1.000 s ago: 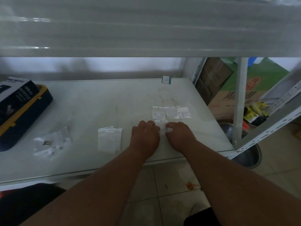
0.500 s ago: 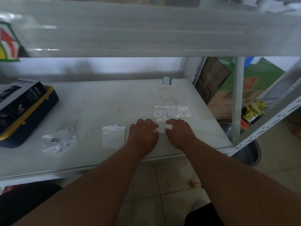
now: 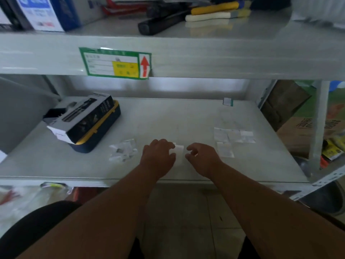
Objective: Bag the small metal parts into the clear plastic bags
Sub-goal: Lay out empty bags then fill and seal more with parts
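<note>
Both hands reach onto the shelf (image 3: 168,118). The left hand (image 3: 158,156) lies palm down with its fingertips on the left edge of a stack of clear bags (image 3: 178,152), holding it where it lies; the fingers are curled over that edge, though motion blur hides how firmly. The right hand (image 3: 202,157) sits just at 3 o'clock of the stack, thumb and forefinger curved toward each other with a small gap between them, grasping nothing that can be seen.

At 9 o'clock of the left hand, near it, lies a crumpled bag (image 3: 123,152) with small dark metal parts (image 3: 118,150) inside. At 2 o'clock of the right hand, a row of filled bags (image 3: 233,135) lies flat, with one more bag (image 3: 225,149) just below the row. A black box (image 3: 84,118) rests on a blue-and-yellow case (image 3: 100,135) at 10 o'clock. A green label (image 3: 114,63) with a red arrow is stuck to the upper shelf edge, directly at 12 o'clock.
</note>
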